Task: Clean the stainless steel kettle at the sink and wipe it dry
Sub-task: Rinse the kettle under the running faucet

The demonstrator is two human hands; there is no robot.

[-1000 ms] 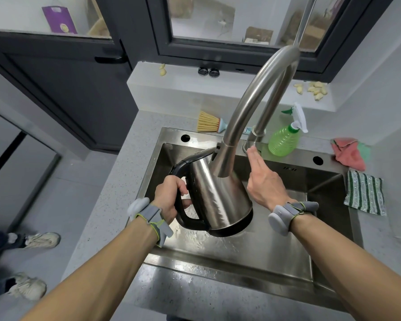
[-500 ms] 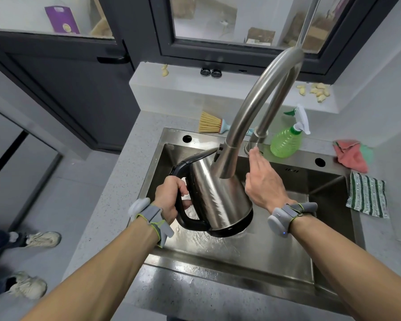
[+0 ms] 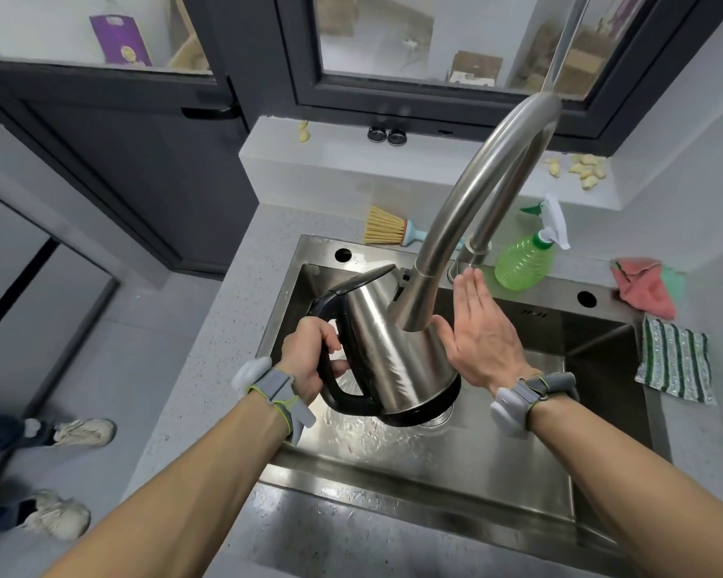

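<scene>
Wet steel sink (image 3: 456, 465) (grey speckled counter (image 3: 209, 340))

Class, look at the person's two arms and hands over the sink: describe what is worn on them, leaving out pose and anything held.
Both forearms are bare, with no sleeves in view. Each wrist carries a band: the left wrist band and the right wrist band are grey straps with thin yellow-green cord and a rounded white-grey module on the outside. The left hand and right hand wear no gloves or visible rings.

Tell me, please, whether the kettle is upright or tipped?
Tipped: the kettle leans, its base tilted above the sink, left hand gripping its handle.
</scene>
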